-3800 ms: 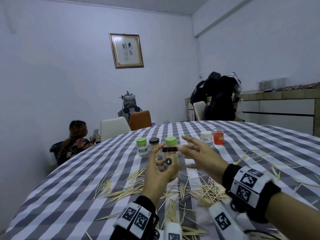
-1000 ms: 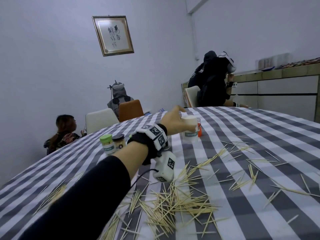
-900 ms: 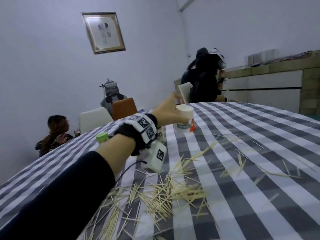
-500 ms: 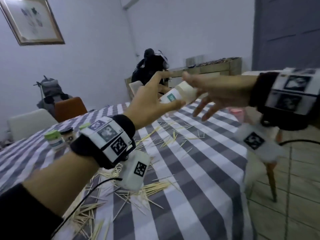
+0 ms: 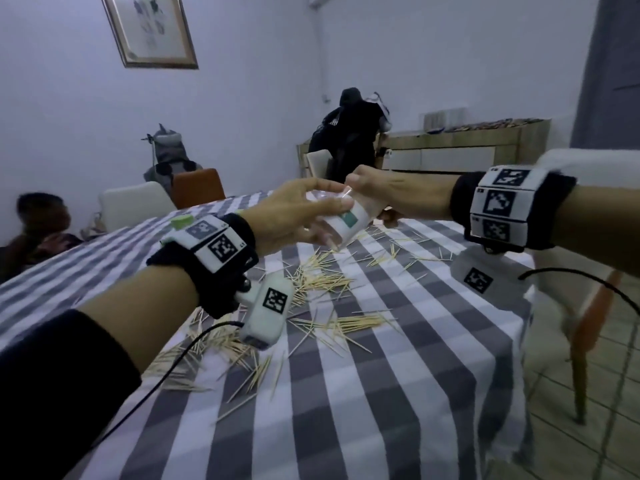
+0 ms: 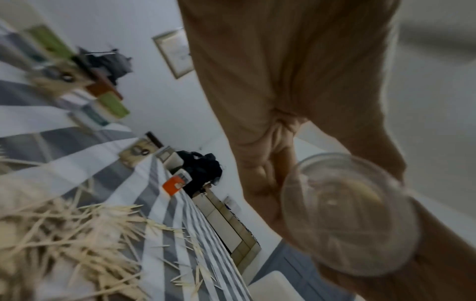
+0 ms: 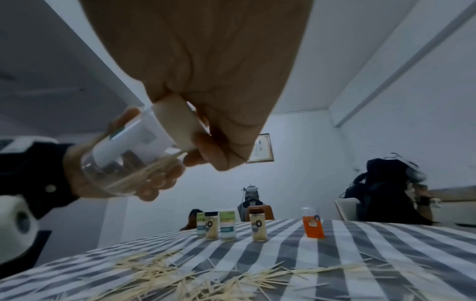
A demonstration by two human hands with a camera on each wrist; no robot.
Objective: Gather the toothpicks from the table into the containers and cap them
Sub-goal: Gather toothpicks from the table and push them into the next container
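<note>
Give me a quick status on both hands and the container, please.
Left hand grips clear plastic white-labelled container, tilted in the air. Right hand grips its cream cap. Wooden toothpicks strewn below.

A dark sleeve (image 5: 52, 382) is worn on the left arm and is pushed up, so the forearm is left bare. A black band (image 5: 207, 268) is wrapped round the left wrist. White tiles with black square patterns (image 5: 221, 247) are fixed on top of it. A small white box (image 5: 266, 313) with one more black pattern is hung under this wrist, and a thin black cable (image 5: 166, 372) is plugged into it.

The same kind of black band (image 5: 512, 209) with three patterned tiles is worn on the right wrist. A white box (image 5: 485, 275) and a black cable (image 5: 588, 282) are hung there too. Both hands are bare.
</note>
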